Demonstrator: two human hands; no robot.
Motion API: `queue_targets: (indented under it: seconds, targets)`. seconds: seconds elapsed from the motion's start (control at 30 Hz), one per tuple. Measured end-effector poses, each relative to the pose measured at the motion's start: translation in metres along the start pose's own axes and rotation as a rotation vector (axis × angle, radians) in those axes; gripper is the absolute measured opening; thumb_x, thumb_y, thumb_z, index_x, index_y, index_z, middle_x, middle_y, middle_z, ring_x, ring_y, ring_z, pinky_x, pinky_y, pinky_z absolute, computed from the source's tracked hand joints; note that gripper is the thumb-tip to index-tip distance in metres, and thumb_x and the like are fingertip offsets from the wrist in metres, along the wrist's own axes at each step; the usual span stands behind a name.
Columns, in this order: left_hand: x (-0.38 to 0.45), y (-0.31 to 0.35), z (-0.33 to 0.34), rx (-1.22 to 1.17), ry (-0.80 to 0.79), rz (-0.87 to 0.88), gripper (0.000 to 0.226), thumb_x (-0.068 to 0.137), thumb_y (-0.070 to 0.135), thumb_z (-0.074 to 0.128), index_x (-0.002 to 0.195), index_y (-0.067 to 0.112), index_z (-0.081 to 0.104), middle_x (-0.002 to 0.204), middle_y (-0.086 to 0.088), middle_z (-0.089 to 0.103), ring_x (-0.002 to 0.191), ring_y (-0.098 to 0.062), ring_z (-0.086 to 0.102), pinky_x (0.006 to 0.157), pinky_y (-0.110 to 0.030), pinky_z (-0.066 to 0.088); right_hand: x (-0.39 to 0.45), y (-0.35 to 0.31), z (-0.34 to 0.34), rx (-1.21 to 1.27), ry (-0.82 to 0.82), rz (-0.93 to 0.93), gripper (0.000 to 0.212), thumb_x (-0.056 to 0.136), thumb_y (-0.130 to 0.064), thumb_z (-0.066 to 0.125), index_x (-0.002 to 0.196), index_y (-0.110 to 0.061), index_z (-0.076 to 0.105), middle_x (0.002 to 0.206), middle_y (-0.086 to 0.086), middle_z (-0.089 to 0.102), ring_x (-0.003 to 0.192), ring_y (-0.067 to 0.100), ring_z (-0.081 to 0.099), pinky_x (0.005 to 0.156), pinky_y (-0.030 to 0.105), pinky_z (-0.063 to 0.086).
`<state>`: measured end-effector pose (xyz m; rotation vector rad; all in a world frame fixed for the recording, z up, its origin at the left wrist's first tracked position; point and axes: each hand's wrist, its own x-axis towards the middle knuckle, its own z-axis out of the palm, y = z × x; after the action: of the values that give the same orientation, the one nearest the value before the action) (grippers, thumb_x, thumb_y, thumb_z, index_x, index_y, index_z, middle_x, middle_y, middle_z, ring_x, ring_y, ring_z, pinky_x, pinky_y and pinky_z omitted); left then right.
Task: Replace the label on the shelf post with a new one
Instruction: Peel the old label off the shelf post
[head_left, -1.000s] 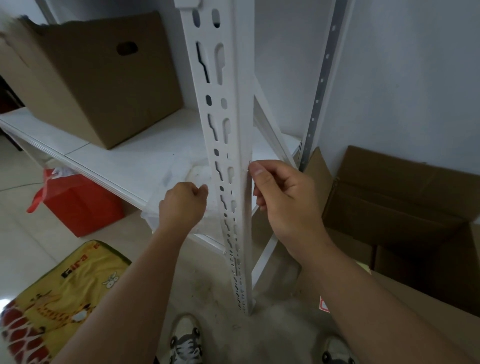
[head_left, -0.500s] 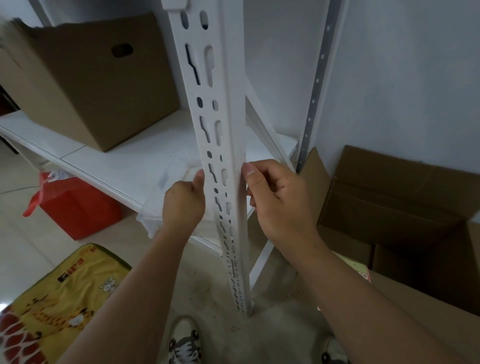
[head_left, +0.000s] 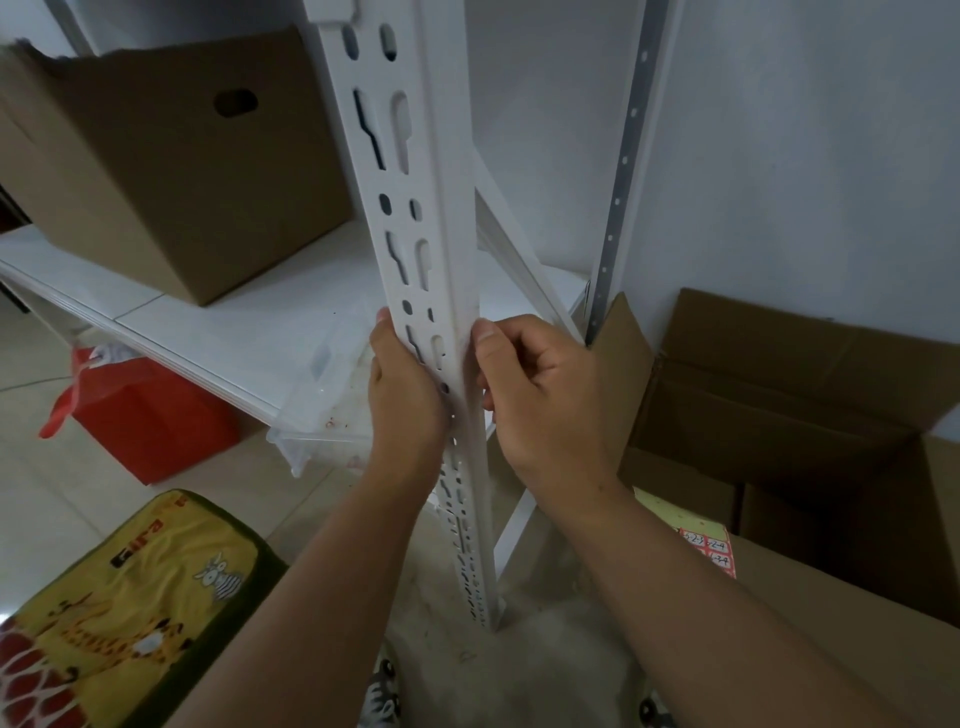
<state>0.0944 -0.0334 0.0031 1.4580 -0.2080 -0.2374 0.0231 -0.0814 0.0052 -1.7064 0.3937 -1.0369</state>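
The white slotted shelf post (head_left: 415, 208) rises through the middle of the view. My left hand (head_left: 405, 400) grips its left edge, with the thumb up along the front face and the fingers hidden behind. My right hand (head_left: 540, 400) pinches the post's right edge at the same height, thumb tip on the corner and fingers curled round the side face. No label shows on the post; the side face under my right fingers is hidden. A sheet of red handwritten labels (head_left: 711, 551) lies on a cardboard flap at lower right.
A closed cardboard box (head_left: 171, 171) stands on the white shelf board (head_left: 249, 332). A clear plastic bin (head_left: 322, 410) juts from under the shelf. An open cardboard box (head_left: 789, 415) sits right. A red bag (head_left: 145, 415) and a yellow mat (head_left: 135, 597) lie on the floor.
My left hand moved right from a loose fist beside the post and took hold of its left edge. My right hand stayed pinched on the right edge.
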Motion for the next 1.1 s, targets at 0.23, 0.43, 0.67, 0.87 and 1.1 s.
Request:
queue_targets:
  seconds: [0.23,0.43,0.67,0.87,1.1]
  targets:
    - [-0.0011,0.0012,-0.0008,-0.012,0.019,-0.018,0.049,0.103,0.039,0.024,0.075,0.025,0.061,0.056,0.012,0.065,0.051,0.004,0.061,0.061,-0.020,0.050,0.0011,0.0022,0.0043,-0.012,0.062,-0.029,0.026,0.093,-0.017,0.057,0.068,-0.011,0.063,0.058,0.000,0.060,0.057,0.017,0.057,0.055,0.037,0.051]
    - [-0.0016,0.0002,0.0003,-0.041,0.022,-0.022,0.048,0.103,0.035,0.024,0.071,0.024,0.058,0.054,0.012,0.063,0.050,0.003,0.060,0.058,-0.020,0.047,0.0019,0.0065,0.0050,0.019,0.059,0.008,0.026,0.093,-0.015,0.056,0.067,-0.015,0.062,0.057,-0.001,0.057,0.057,0.017,0.056,0.054,0.035,0.050]
    - [0.0028,-0.0027,-0.0020,0.038,0.046,0.010,0.048,0.104,0.035,0.020,0.075,0.021,0.056,0.066,0.005,0.060,0.048,0.007,0.055,0.058,-0.015,0.047,0.0025,0.0065,-0.0016,0.057,-0.018,0.040,0.024,0.095,-0.023,0.056,0.075,-0.013,0.064,0.067,0.005,0.062,0.064,0.026,0.060,0.059,0.045,0.052]
    - [0.0032,-0.0041,-0.0007,0.038,0.055,0.003,0.047,0.104,0.034,0.020,0.073,0.020,0.053,0.061,0.007,0.057,0.047,0.007,0.053,0.054,-0.013,0.046,0.0020,0.0060,-0.0004,0.060,-0.009,0.038,0.023,0.094,-0.018,0.056,0.076,-0.008,0.065,0.068,0.008,0.063,0.065,0.027,0.059,0.060,0.046,0.051]
    - [0.0020,-0.0045,-0.0019,0.017,0.048,0.033,0.046,0.103,0.031,0.021,0.067,0.019,0.047,0.052,0.009,0.052,0.046,0.003,0.049,0.051,-0.014,0.044,0.0026,0.0039,0.0033,0.005,0.059,-0.019,0.024,0.089,-0.019,0.056,0.069,-0.010,0.066,0.060,0.002,0.062,0.058,0.022,0.059,0.056,0.045,0.051]
